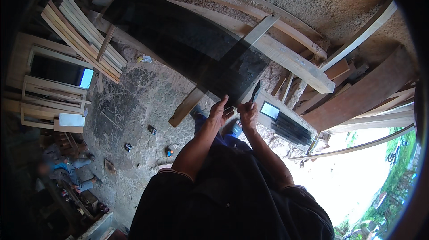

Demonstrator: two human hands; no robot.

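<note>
The big dark panel (170,34) lies in front of us on a wooden crossbar (188,106), running far left to near right, w/ its near R corner by our hands. Our R hand (249,115) grips a slim dark tool (255,91), type hard to tell; our L hand (222,113) is half-open beside the panel's near edge, thumb & fingers apart. Black bars (290,128) sit to the R, pale slats (85,34) far L.

Forearms (200,146) reach ahead of torso (223,191); left grip (218,114) splayed, thumb (224,100) out; right grip (248,115) curled, probably tight.
</note>
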